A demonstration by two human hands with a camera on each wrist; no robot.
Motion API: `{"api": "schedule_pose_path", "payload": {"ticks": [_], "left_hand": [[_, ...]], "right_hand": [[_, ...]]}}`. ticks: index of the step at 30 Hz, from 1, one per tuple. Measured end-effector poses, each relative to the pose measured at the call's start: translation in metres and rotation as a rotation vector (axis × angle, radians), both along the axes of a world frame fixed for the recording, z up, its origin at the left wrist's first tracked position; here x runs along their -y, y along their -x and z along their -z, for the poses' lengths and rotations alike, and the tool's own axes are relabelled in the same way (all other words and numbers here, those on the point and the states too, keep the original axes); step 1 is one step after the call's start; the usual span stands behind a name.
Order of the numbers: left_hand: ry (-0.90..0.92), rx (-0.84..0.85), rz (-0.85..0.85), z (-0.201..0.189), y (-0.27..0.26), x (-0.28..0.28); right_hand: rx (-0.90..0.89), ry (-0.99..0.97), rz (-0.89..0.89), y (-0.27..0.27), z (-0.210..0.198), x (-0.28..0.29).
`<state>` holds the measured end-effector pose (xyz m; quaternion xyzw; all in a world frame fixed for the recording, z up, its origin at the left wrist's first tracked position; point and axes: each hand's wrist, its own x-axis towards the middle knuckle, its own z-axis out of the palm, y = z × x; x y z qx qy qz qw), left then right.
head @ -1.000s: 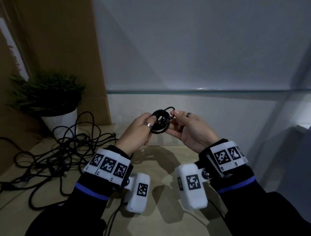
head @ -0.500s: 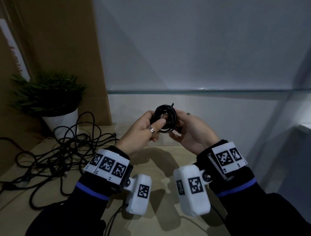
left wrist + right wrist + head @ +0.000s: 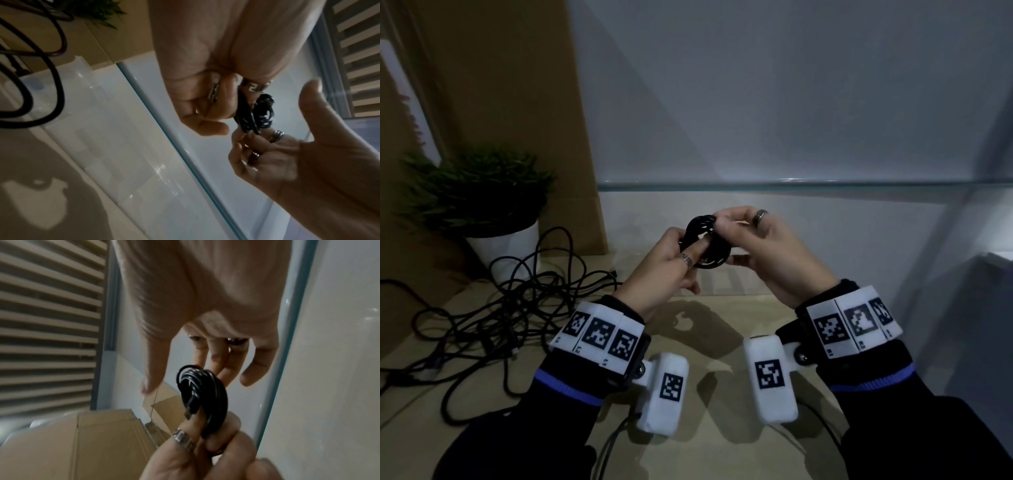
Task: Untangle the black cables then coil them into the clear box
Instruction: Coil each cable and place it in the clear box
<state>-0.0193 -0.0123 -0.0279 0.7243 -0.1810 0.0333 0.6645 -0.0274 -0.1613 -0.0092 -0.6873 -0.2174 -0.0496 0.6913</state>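
A small black cable coil [image 3: 717,258] is held up between both hands above the table. My left hand [image 3: 671,263] pinches its lower part, thumb pressed across the loops; the right wrist view shows that grip on the coil [image 3: 205,394]. My right hand [image 3: 753,243] reaches over the top. Its fingers [image 3: 218,360] lie nearly straight behind the coil and touch it, with the thumb standing off. A tangle of black cables [image 3: 500,308] lies on the table to the left. A clear plastic box [image 3: 98,113] stands behind the hands.
A green plant in a white pot [image 3: 506,246] stands at the back left beside a brown cardboard panel [image 3: 517,102]. A glass edge [image 3: 791,186] runs across just above and behind the hands. A grey wall closes the right side.
The coil has tilted in my left hand's grip. My right hand has moved up from beside the coil to over its top. Both hands stay in about the same place.
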Motion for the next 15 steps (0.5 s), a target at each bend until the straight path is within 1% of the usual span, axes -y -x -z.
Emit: {"api": "schedule_pose_path", "payload": {"ticks": [2, 4, 6, 10, 12, 15], "left_hand": [[0.009, -0.017, -0.047, 0.0, -0.002, -0.001], [-0.003, -0.02, -0.078, 0.001, -0.004, -0.002], [-0.021, -0.027, -0.088, 0.002, -0.004, -0.001], [0.068, -0.054, -0.063, 0.0, -0.001, 0.002], [0.085, -0.05, -0.033, -0.001, 0.0, 0.001], [0.057, 0.022, 0.045, -0.001, 0.003, 0.003]], "right_hand": [[0.078, 0.181, 0.05, -0.001, 0.002, -0.001], [0.159, 0.351, 0.145, -0.004, 0.007, -0.005], [0.22, 0.449, 0.225, -0.008, 0.011, -0.007], [0.288, 0.487, 0.283, -0.01, 0.013, -0.008], [0.313, 0.454, 0.293, -0.006, 0.011, -0.011], [0.356, 0.372, 0.359, -0.003, 0.005, -0.012]]}}
